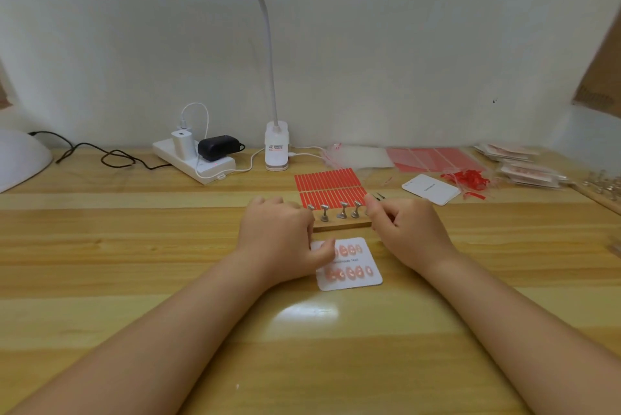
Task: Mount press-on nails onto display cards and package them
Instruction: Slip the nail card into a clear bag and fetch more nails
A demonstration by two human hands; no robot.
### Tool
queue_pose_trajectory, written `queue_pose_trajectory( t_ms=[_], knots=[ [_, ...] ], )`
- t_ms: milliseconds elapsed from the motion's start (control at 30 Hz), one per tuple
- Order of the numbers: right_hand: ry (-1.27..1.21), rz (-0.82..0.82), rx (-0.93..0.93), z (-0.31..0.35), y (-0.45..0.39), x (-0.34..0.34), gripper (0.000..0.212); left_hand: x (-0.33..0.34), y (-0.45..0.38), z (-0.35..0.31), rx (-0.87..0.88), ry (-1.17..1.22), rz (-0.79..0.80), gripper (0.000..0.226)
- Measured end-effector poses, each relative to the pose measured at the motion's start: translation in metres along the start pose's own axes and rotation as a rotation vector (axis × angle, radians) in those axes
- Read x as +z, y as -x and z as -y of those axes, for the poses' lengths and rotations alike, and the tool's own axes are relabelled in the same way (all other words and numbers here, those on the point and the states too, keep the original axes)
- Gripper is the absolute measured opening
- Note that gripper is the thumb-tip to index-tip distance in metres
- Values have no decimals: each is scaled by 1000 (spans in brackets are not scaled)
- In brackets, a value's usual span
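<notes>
The display card (349, 263) lay on the table (134, 246), both rows apparently full of nails. The left hand (279, 236) pinned its corner with the thumb; the right hand (403, 226) gripped tweezers (378, 196) near the wooden stand (342, 225). Mounting seemed finished; bagging the card would come next.

Both forearms reach forward; left hand (279, 233) fingers curled, thumb extended down-right; right hand (408, 230) loosely fisted, knuckles up.
</notes>
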State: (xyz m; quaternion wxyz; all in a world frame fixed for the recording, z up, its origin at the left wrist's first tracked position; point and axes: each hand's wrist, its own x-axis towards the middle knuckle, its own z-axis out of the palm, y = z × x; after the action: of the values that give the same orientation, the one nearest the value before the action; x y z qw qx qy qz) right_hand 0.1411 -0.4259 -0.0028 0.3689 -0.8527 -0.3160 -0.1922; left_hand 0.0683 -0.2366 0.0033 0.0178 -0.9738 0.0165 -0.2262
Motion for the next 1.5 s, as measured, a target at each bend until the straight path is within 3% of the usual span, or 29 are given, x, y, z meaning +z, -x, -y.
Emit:
queue_pose_trajectory(
  t_ms=[133,300,500,700,800,1067,1267,1500],
  knots=[
    [16,-23,197,-7,-27,-10,51,5,-2,7,-96,101,-81,56],
    [194,42,462,-35,-71,-16,20,12,-4,11,-159,243,-117,51],
    [145,163,649,-48,-118,15,19,18,-10,10,-158,274,-102,54],
    [133,153,695,-51,-130,36,42,16,-10,10,-160,300,-108,53],
    [169,155,711,-53,-132,42,29,17,-11,10,-159,303,-106,53],
    [170,197,746,-49,-135,41,22,21,-11,10,-148,309,-125,53],
    [-59,-35,718,-61,-129,44,9,22,-12,10,-145,316,-122,55],
    [-227,-352,518,-58,-125,17,13,20,-13,12,-159,304,-142,57]
  ],
)
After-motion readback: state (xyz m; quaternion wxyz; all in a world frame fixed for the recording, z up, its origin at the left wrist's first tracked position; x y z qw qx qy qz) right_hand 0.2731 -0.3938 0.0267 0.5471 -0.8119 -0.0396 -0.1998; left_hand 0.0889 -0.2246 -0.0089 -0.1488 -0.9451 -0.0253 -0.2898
